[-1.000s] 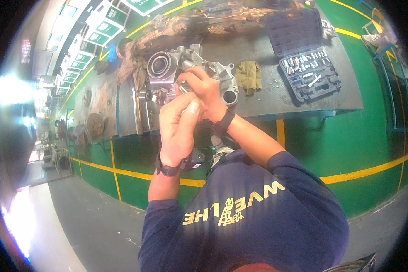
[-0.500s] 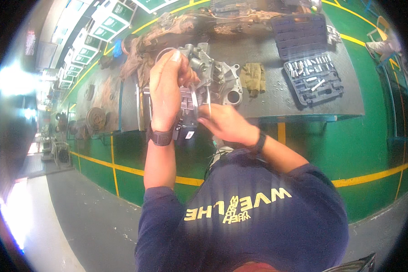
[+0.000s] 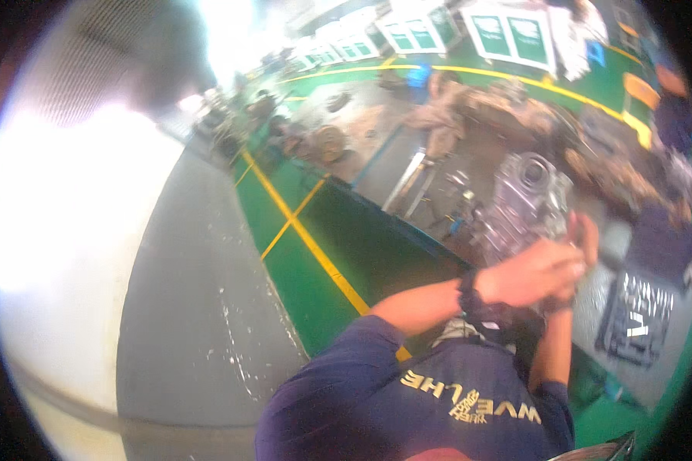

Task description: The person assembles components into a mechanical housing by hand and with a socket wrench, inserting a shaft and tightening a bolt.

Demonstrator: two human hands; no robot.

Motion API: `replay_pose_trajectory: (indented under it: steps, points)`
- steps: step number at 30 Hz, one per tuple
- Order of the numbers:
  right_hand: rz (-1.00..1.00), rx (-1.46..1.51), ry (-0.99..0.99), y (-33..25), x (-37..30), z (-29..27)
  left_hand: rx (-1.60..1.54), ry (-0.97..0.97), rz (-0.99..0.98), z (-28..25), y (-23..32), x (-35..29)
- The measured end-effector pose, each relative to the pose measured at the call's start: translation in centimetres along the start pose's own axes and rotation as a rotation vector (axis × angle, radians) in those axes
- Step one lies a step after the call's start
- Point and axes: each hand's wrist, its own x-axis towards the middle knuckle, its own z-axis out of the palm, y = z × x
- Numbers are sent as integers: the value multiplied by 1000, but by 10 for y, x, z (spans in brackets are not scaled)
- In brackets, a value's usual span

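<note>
My left hand (image 3: pixel 532 273) reaches across the front of a grey cast-metal engine part (image 3: pixel 527 188) on the workbench, with its fingers curled closed. My right hand (image 3: pixel 584 237) meets it at the casting's near right side, fingers bent and closed. The hands touch or overlap, and blur hides whatever lies between them. A round opening shows on top of the casting. Small loose parts (image 3: pixel 460 192), too blurred to name, lie just left of it.
An open black socket set case (image 3: pixel 637 319) lies on the bench at right. Brown cloth (image 3: pixel 442 115) and dirty mechanical parts (image 3: pixel 515 100) lie along the far side. A rusty round part (image 3: pixel 328 144) sits farther left. Yellow lines (image 3: pixel 315 246) cross the green floor.
The view has swung left, so the bench and casting appear farther right and tilted. My hands, apart around a thin metal ring before, are now together; the ring can't be made out.
</note>
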Motion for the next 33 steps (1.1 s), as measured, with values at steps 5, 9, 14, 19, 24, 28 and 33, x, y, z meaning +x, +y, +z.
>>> replay_pose_trajectory:
  steps: [5, 9, 14, 19, 24, 28, 33]
  points:
    - [10, 1, -389, 11, -42, -35, 147, 223, 189, -34, -9, 9]
    - [-184, 178, -464, -11, -87, -23, 220, 326, 133, -22, -16, 43]
    - [10, 347, -393, -17, -59, 24, 229, 234, 75, 9, -2, 55]
    - [-147, -22, 53, -24, 6, 37, 284, 150, 266, 17, -27, 30]
    - [-217, -17, -154, 12, 7, -19, 230, 203, 15, -16, 7, 12]
    - [-186, 139, -627, -13, -59, -41, -110, 285, -70, -44, -9, 32]
    - [85, 378, -654, -23, -62, 21, 87, 114, -131, -6, 7, 44]
